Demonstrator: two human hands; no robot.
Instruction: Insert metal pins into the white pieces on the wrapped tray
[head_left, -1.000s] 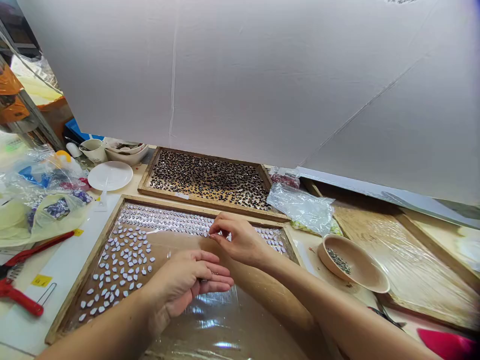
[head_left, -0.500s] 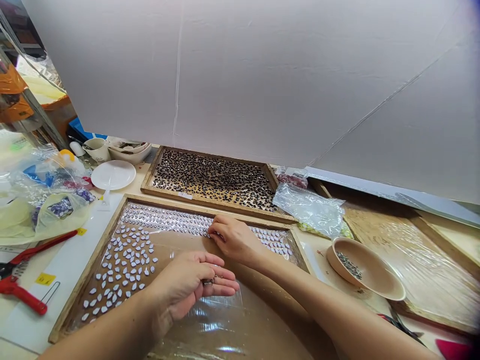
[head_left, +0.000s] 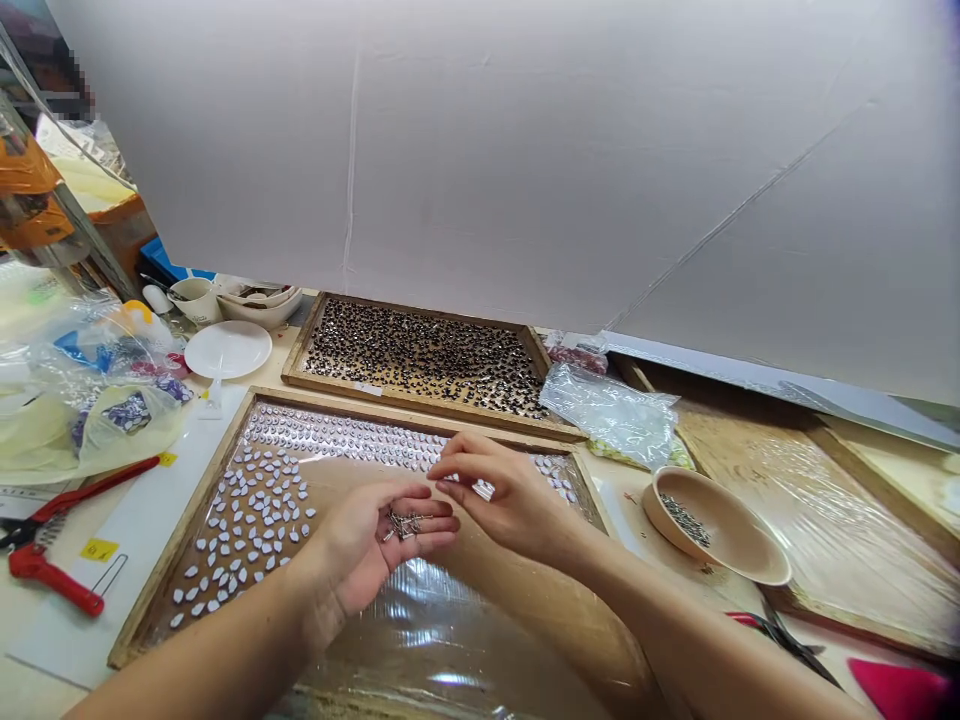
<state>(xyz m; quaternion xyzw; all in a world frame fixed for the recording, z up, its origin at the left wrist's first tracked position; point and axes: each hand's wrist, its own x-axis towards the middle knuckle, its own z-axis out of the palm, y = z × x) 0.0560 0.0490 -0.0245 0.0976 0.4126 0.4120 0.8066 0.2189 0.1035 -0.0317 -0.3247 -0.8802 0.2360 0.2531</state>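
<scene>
The left hand, palm up and unfolded, bears small, slender, silvery metal pieces, likely light, stiff and slippery, best pinched singly. The right hand curls nearby, fingertips close together; its hold is unclear.

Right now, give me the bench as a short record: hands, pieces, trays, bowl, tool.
Left hand: palm up over the front tray, metal bits lying on its fingers
Right hand: beside the left, thumb and index tips close together; whether they hold a bit is unclear
White pieces: in the front tray, neat rows at the far edge, loose scatter at left
Rear tray: holds many dark pieces
Bowl: right of the front tray, more bits inside
Red-handled cutters: left of the front tray
</scene>
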